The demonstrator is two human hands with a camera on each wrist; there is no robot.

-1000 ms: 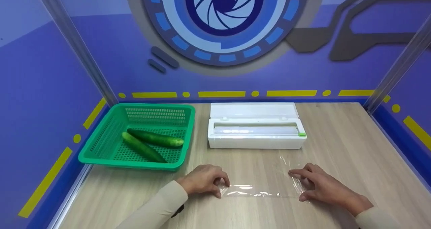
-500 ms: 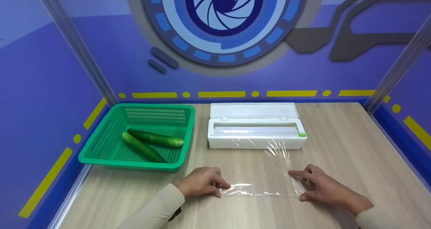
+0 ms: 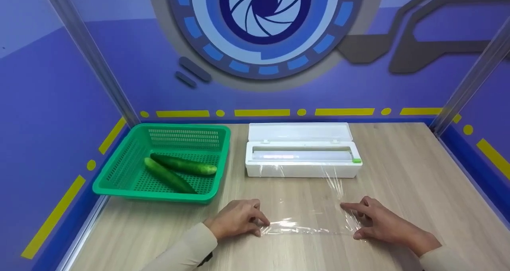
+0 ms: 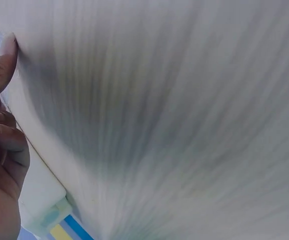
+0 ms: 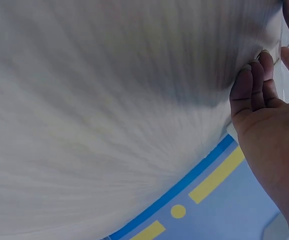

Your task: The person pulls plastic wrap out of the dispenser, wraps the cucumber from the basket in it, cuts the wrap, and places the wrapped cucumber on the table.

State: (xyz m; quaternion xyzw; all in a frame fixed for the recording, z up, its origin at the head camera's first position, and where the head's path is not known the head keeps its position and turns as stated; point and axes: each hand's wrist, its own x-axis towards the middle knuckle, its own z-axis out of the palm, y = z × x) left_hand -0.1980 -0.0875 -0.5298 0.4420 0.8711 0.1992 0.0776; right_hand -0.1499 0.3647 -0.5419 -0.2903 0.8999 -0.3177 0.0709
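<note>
A sheet of clear plastic wrap [image 3: 297,228] stretches across the wooden table between my two hands. Its wrinkled film runs back over the front of a white wrap dispenser [image 3: 303,170], whose lid stands raised with the roll showing inside. At the sheet's near left corner, my left hand [image 3: 239,219] pinches the film between thumb and index finger. My right hand [image 3: 378,221] touches the right edge, index finger and thumb spread apart with creased film between them. In the right wrist view, the right hand's other fingers [image 5: 257,92] lie loosely bent.
A green plastic basket [image 3: 155,197] holding two cucumbers [image 3: 171,177] stands on the table's left. A small green tab [image 3: 356,160] sits at the dispenser's right end. Blue printed panels [image 3: 223,97] close off the back and sides.
More of the film shows now, reaching up to the dispenser's front. My left hand has shifted slightly toward me; the right hand has hardly moved. Basket and dispenser stay in place.
</note>
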